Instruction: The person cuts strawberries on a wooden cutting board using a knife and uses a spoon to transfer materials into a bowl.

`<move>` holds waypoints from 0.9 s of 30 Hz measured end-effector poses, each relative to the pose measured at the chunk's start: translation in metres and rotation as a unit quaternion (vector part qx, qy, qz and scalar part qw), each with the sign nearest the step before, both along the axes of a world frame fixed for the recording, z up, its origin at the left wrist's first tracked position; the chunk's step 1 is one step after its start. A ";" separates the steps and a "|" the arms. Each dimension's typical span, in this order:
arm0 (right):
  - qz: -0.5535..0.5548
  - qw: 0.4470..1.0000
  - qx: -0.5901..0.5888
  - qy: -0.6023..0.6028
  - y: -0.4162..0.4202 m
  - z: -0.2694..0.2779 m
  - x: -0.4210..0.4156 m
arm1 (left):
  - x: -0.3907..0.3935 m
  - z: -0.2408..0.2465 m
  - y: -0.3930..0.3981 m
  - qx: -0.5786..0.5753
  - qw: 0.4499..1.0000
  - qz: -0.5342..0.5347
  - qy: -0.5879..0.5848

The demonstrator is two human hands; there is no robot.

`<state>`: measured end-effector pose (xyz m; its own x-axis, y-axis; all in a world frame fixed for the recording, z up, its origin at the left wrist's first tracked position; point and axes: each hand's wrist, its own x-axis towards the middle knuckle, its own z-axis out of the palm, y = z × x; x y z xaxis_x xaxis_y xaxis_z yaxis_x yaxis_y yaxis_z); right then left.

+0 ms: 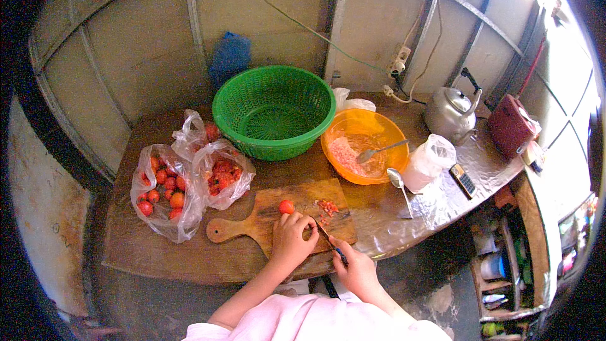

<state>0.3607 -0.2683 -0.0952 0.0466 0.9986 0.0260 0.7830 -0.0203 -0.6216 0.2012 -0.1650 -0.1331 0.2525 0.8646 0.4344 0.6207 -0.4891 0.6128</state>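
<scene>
My right hand point(356, 267) grips the dark handle of a kitchen knife point(326, 236) over the near right part of a wooden cutting board point(270, 199). My left hand point(294, 237) is over the middle of the board, thumb and forefinger curled near the blade's far end. Whether anything is pinched between them is hidden. Just beyond its knuckles sits a red tomato point(286, 206). A little pile of chopped red pieces point(327, 206) lies at the board's right, with small bits scattered towards the knife.
Left of the board are clear plastic bags of tomatoes point(165, 184) and red pieces point(223, 175). Behind stand a green basket point(274, 144) and an orange bowl point(395, 125) of pink mince point(348, 154). Rightward are a spoon point(401, 192), plastic bag point(426, 166), phone point(462, 181) and kettle point(447, 113).
</scene>
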 end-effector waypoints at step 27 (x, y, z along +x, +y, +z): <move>0.001 0.999 0.039 0.007 0.005 0.001 0.019 | -0.006 -0.002 0.005 -0.016 0.989 -0.030 -0.144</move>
<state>0.3798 -0.2633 -0.0938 0.0457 0.9937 0.1026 0.7741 0.0297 -0.6323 0.1948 -0.1604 -0.1347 0.1726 0.8666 0.4683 0.3885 -0.4968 0.7761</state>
